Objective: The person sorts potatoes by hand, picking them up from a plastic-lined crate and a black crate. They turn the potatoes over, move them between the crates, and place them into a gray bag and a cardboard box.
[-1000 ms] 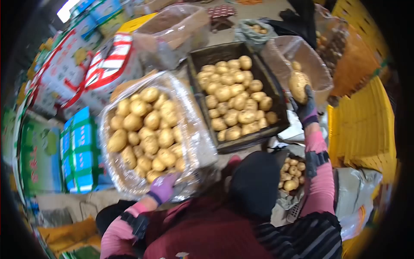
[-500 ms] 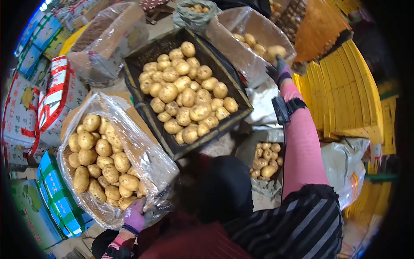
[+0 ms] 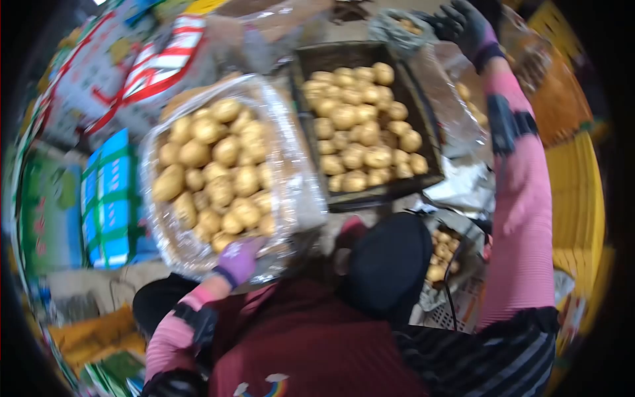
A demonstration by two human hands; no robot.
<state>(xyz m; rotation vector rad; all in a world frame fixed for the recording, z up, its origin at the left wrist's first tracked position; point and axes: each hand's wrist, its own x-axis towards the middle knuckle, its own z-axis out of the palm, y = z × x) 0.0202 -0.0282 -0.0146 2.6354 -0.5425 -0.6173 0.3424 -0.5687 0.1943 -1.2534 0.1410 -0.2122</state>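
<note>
My left hand (image 3: 239, 260), in a purple glove, rests at the lower edge of a plastic-lined box (image 3: 294, 178) full of potatoes (image 3: 221, 159); its fingers are partly hidden by the plastic and potatoes. My right hand (image 3: 465, 30), in a grey and purple glove, is stretched out at the top right with its fingers apart and nothing in it. It is near a grey-green bag (image 3: 390, 33) with small potatoes and above another lined box (image 3: 433, 83). Between the two boxes stands a dark crate (image 3: 426, 112) holding many potatoes.
A sack of small potatoes (image 3: 444, 255) lies beside my knee. Yellow crates (image 3: 575, 205) are stacked at the right, near an orange sack (image 3: 559, 106). Blue (image 3: 109, 198) and red-taped cartons (image 3: 165, 63) stand at the left. A plastic-lined carton (image 3: 264, 33) is at the top.
The view has swung left, so the boxes appear further right. My right hand has let go of a large potato and risen away from the upper right box. My left hand stays at the lined box.
</note>
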